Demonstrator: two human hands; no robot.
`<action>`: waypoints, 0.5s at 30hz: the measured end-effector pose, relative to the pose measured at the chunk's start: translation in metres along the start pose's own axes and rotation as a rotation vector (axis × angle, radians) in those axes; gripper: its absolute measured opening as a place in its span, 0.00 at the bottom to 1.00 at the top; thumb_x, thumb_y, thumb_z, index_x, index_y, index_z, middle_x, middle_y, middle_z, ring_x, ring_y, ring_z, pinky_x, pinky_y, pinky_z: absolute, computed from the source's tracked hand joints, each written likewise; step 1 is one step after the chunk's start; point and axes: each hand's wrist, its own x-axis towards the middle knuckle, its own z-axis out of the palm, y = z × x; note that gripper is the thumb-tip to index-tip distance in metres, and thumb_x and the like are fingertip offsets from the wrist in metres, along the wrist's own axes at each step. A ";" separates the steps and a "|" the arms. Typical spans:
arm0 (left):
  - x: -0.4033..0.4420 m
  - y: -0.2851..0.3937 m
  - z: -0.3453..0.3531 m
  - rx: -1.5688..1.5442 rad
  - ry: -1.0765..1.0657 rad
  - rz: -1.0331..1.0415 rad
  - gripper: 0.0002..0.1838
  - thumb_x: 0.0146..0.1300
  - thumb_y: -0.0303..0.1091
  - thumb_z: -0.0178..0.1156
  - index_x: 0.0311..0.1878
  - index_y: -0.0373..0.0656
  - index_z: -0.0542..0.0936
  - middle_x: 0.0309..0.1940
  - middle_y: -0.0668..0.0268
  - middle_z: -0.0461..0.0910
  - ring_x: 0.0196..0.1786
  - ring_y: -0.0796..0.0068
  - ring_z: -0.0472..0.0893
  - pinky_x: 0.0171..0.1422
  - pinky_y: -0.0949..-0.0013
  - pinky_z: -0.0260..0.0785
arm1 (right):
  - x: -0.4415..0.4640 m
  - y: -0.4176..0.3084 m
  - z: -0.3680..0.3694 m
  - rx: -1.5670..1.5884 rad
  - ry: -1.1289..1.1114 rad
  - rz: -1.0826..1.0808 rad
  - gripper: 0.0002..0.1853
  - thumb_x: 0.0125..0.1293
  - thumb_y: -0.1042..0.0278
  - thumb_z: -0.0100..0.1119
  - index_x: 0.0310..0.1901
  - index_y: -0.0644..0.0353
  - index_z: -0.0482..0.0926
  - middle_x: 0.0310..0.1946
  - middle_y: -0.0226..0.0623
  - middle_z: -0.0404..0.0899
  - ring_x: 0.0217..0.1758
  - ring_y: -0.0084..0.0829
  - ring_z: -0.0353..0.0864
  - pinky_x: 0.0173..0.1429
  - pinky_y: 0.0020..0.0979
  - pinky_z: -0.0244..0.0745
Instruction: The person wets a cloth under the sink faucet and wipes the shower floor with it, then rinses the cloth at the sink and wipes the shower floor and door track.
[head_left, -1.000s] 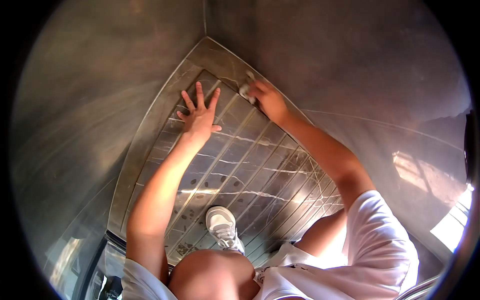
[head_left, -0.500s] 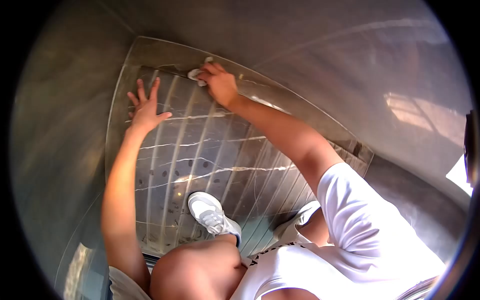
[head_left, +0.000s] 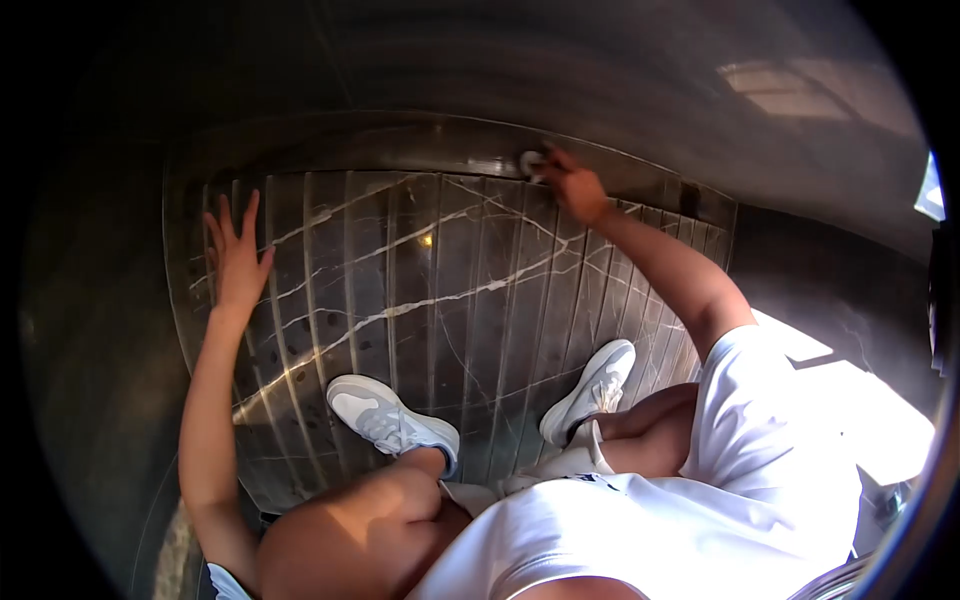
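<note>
My left hand (head_left: 238,265) rests on the left part of the grooved floor (head_left: 480,340), fingers spread and stretched out, nothing held. At the far edge of the grooves, my right hand (head_left: 577,190) is closed on a small white cloth (head_left: 530,164), pressed against the smooth border strip (head_left: 390,140). Motion smears the fingers there, and part of the cloth is hidden by them; it could be a folded wipe. A shiny streak shows on the strip just left of the cloth. The floor is dark stone with white veins.
Dark walls close in on the far side (head_left: 520,70) and on the left (head_left: 90,300). My two grey-white shoes, the left shoe (head_left: 385,415) and the right shoe (head_left: 592,392), stand on the grooved floor. Bright sunlight (head_left: 860,410) falls at the right.
My right hand has moved right along the border strip with the cloth. The view has turned and shifted right; my left hand stays spread on the floor. The scene looks darker.
</note>
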 end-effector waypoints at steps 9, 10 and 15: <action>-0.045 0.153 0.010 -0.479 0.121 0.328 0.27 0.69 0.25 0.63 0.71 0.47 0.75 0.80 0.51 0.60 0.85 0.40 0.53 0.85 0.45 0.55 | -0.027 0.042 -0.045 1.355 0.236 0.944 0.20 0.73 0.73 0.61 0.65 0.56 0.79 0.58 0.37 0.84 0.60 0.35 0.85 0.66 0.42 0.81; -0.052 0.165 0.012 -0.540 0.088 0.328 0.24 0.69 0.26 0.63 0.69 0.46 0.77 0.79 0.51 0.63 0.84 0.40 0.55 0.85 0.46 0.56 | -0.013 0.014 -0.049 1.640 0.181 0.833 0.17 0.74 0.72 0.60 0.63 0.56 0.79 0.58 0.35 0.84 0.61 0.34 0.84 0.65 0.41 0.81; -0.068 0.216 -0.005 -0.889 -0.097 0.275 0.18 0.71 0.27 0.61 0.63 0.43 0.80 0.69 0.54 0.75 0.73 0.47 0.73 0.78 0.53 0.66 | 0.024 -0.090 -0.056 2.288 -0.109 0.487 0.21 0.76 0.74 0.54 0.69 0.56 0.73 0.65 0.42 0.78 0.69 0.42 0.79 0.73 0.49 0.76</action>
